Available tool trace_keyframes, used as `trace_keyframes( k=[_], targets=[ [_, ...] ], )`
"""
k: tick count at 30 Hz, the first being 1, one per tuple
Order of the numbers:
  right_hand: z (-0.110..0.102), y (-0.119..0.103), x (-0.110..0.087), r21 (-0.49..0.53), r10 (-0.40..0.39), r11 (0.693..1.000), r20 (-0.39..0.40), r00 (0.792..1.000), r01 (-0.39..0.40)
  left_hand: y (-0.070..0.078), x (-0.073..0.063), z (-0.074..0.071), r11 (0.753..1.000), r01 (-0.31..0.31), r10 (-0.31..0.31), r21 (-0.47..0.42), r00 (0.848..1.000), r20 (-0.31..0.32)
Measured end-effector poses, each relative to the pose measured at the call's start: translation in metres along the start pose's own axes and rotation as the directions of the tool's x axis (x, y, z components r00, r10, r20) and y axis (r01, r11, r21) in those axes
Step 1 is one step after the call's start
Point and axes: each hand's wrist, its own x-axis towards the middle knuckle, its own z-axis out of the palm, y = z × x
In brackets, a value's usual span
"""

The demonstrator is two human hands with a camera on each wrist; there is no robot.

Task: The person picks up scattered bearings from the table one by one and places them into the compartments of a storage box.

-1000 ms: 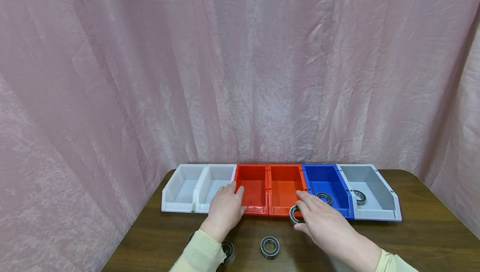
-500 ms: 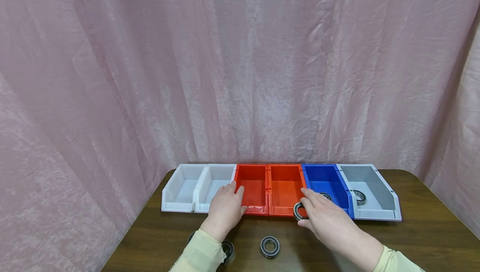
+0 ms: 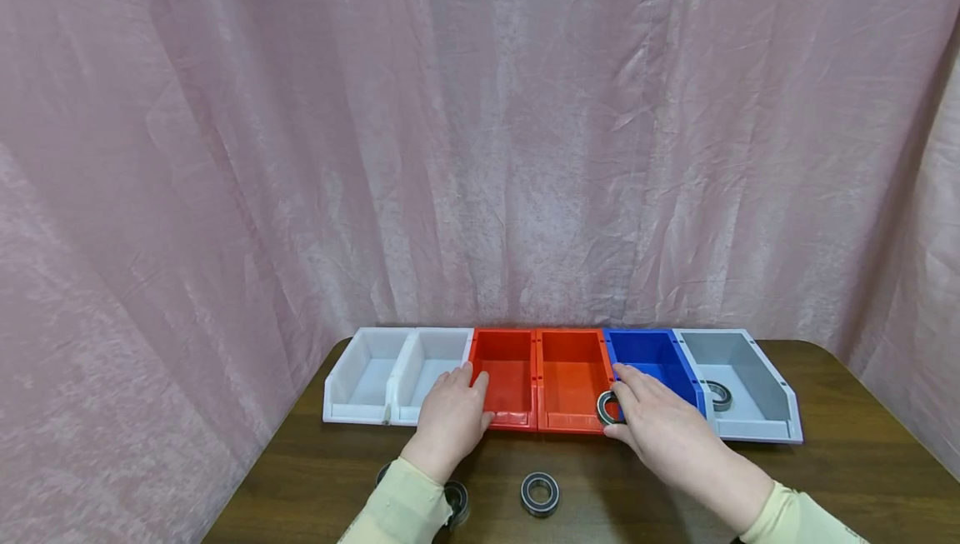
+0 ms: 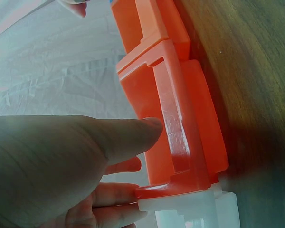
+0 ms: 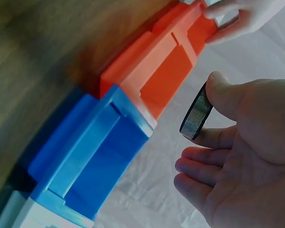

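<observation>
By the orange bin's (image 3: 573, 365) front right corner, held bearing (image 3: 602, 409) pinched by your right hand (image 3: 667, 431), thumb against finger. Left of that bin, your left hand (image 3: 450, 415) is at the red bin (image 3: 506, 365), thumb and fingers apart. Nearer you than the orange bin, loose bearing (image 3: 527, 495) on table (image 3: 862, 427).

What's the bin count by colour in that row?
White bins: 2
Red to orange-red bins: 2
Blue bin: 1
Grey bin: 1
Total: 6
</observation>
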Motion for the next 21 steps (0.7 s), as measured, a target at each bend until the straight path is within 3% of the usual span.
trace_keyframes(
  k=[21],
  targets=[
    [-0.004,0.036,0.024,-0.015,0.093,0.996,0.025,0.995,-0.093,0.000,0.000,0.000,1.000,0.004,-0.004,-0.006,1.000,0.011]
  ],
)
